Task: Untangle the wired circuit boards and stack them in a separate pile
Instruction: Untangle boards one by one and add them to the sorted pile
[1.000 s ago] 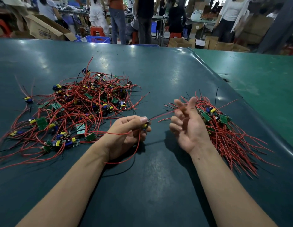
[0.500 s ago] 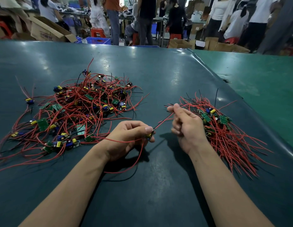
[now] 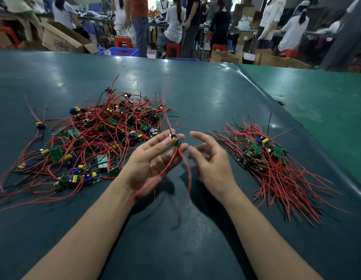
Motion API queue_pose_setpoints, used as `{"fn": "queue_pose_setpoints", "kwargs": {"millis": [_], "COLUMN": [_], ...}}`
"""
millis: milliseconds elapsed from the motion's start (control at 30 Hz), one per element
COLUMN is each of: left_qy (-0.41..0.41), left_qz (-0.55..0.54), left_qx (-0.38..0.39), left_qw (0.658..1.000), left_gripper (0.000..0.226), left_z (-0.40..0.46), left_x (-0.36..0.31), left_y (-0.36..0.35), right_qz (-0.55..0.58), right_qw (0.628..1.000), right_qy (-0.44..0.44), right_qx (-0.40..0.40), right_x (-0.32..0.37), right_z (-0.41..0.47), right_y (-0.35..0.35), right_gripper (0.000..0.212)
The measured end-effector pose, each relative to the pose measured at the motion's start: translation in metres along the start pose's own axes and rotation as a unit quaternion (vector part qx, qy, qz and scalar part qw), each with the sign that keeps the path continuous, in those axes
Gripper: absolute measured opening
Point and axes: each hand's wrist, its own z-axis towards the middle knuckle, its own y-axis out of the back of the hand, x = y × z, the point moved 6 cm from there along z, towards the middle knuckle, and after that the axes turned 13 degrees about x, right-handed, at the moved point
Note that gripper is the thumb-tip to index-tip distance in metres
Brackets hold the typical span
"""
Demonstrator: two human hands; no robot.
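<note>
Left hand (image 3: 155, 158) palm up, fingertips pinching one small circuit board (image 3: 175, 140) with yellow and blue parts; its red wires (image 3: 167, 168) trail across the palm and down toward the table, one blurred wire sticking up. Right hand (image 3: 212, 160) just beside it, fingers loosely spread, holding nothing. Tangled heap of wired boards (image 3: 98, 142) lies left on the dark green table (image 3: 195, 93), neater sorted pile (image 3: 276, 164) right

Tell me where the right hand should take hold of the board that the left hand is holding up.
Probably by the red wires hanging just under the held board, coming in from the right. The left hand covers the board's left side with its fingertips, while the wires trail free beside the open right hand.
</note>
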Motion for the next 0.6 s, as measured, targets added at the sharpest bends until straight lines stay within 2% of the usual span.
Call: {"fn": "queue_pose_setpoints", "kwargs": {"millis": [67,133,267,367,500,600], "left_qy": [-0.016,-0.020,-0.040,-0.051,-0.045,-0.045], "left_qz": [0.004,0.050,0.169,0.206,0.217,0.184], "left_qx": [-0.033,-0.072,-0.101,-0.114,-0.128,-0.106], "left_qw": [0.999,0.996,0.980,0.971,0.967,0.976], "left_gripper": [0.032,0.032,0.021,0.022,0.044,0.044], "left_z": [0.001,0.001,0.002,0.003,0.004,0.006], "left_x": [-0.001,-0.001,0.000,-0.001,0.003,0.008], "left_y": [0.005,0.009,0.014,0.016,0.018,0.014], "right_qz": [-0.077,-0.100,-0.213,-0.221,-0.150,0.068], "right_qw": [0.994,0.986,0.960,0.946,0.969,0.994], "right_qy": [0.069,0.116,0.183,0.237,0.198,0.079], "right_qx": [0.047,0.068,0.019,-0.013,0.007,0.020], "right_x": [0.006,0.010,0.021,0.030,0.028,0.018], "right_z": [-0.003,-0.006,-0.007,-0.011,-0.012,-0.008], "right_y": [-0.013,-0.022,-0.019,-0.015,-0.015,-0.014], "right_gripper": [0.043,0.048,0.039,0.027,0.016,0.009]}}
